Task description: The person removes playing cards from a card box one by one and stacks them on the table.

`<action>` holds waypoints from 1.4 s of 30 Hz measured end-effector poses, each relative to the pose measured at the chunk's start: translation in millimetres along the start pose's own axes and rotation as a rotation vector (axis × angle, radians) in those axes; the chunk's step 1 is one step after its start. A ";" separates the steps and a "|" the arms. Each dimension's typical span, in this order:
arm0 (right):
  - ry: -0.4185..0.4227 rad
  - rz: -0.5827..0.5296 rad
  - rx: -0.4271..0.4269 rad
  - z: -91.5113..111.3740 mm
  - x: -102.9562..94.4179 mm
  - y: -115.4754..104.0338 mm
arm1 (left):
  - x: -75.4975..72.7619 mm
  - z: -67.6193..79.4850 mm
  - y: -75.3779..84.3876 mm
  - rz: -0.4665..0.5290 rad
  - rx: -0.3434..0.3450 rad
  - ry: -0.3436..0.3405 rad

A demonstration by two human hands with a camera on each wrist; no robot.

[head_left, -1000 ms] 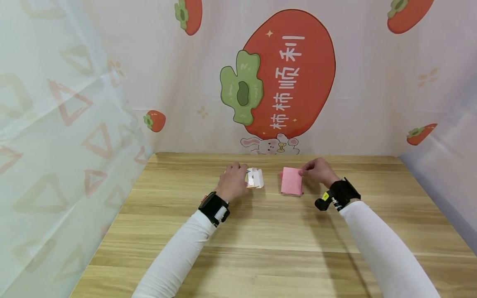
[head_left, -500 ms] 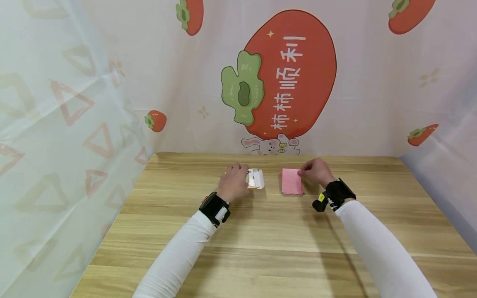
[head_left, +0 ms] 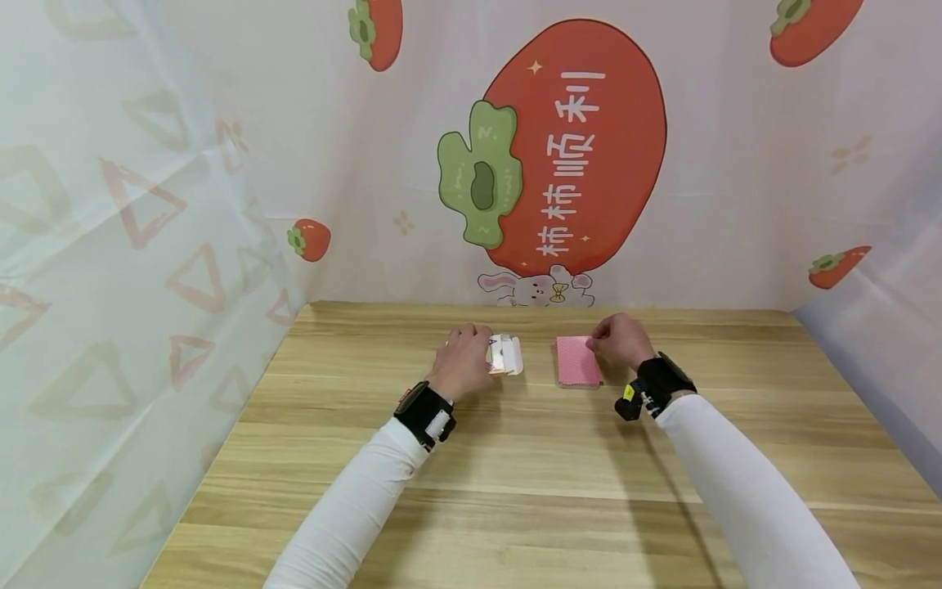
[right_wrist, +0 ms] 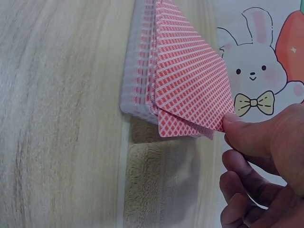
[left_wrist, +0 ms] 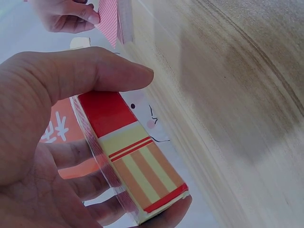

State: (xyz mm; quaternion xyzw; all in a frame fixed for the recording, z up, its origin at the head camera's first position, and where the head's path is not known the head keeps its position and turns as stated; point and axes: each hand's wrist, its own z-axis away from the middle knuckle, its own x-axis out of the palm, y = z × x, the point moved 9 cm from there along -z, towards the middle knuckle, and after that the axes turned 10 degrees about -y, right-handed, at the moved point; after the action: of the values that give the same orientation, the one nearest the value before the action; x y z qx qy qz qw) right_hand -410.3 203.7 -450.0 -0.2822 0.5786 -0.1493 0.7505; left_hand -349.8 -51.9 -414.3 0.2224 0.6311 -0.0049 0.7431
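Observation:
My left hand [head_left: 461,364] grips a small card box [head_left: 506,354] at the left-centre of the table, its white flap toward the deck. In the left wrist view the box's narrow side [left_wrist: 137,156] is red, cream and orange striped, with thumb on one side and fingers round the other. To the right lies a deck of playing cards [head_left: 577,362] with red-and-white patterned backs. My right hand [head_left: 624,342] pinches the corner of the top card [right_wrist: 190,71] between thumb and finger. That card is lifted at the corner, and another card beneath it sticks out askew from the stack.
The wooden table [head_left: 515,491] spreads toward me. A white cloth backdrop [head_left: 383,164] with printed persimmons and a rabbit stands along its far edge. Another patterned sheet [head_left: 132,286] hangs at the left.
My right hand has shifted slightly left and toward me at the deck, and the top card lies more squarely over the stack. My left hand keeps its grip on the box.

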 end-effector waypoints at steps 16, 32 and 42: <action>0.008 0.076 0.016 -1.4 1.9 3.6 | -0.2 -0.5 4.1 0.003 0.012 0.003; 0.022 0.094 0.013 0.0 0.7 3.0 | -2.4 -0.1 6.4 -0.014 0.014 -0.004; 0.073 0.037 -0.145 13.8 7.1 -48.4 | -3.3 -0.9 8.2 -0.012 0.016 -0.009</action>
State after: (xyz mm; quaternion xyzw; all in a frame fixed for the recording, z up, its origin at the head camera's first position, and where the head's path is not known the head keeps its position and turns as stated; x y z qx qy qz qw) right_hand -390.1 164.7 -424.3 -0.3197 0.6201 -0.1034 0.7089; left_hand -348.9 -45.1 -408.6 0.2247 0.6290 -0.0155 0.7441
